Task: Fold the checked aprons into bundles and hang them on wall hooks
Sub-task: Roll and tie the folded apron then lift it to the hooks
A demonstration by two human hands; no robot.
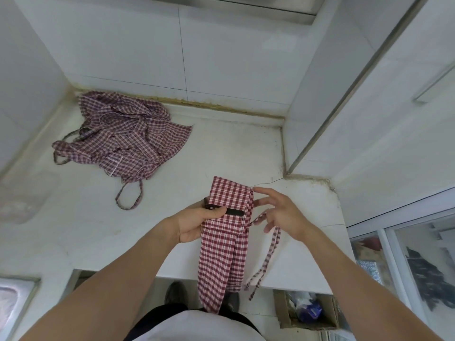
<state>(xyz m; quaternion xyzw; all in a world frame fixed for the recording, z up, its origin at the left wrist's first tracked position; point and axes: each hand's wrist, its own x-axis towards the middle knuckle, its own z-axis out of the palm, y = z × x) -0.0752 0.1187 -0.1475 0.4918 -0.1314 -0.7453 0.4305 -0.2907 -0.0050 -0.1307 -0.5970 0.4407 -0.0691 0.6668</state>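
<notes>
Two hands: left hand (197, 223) grip clenches folded apron (227, 232); right hand (280, 212) grip released.

Bright, even, diffuse light; source not visible, possibly overhead. Shadows soft and faint, thin ones under the crumpled apron (123, 139) on the white counter (221, 148). Mild sheen on the wall tiles (234, 57), no hard glare. Strong wide-angle bending of straight lines toward the edges. Centre fairly sharp; lower left corner smeared and hazy, forearms slightly soft.

Bare forearms, a white top (204, 326), dark trousers (160, 313) and dark shoes (176, 292).
</notes>
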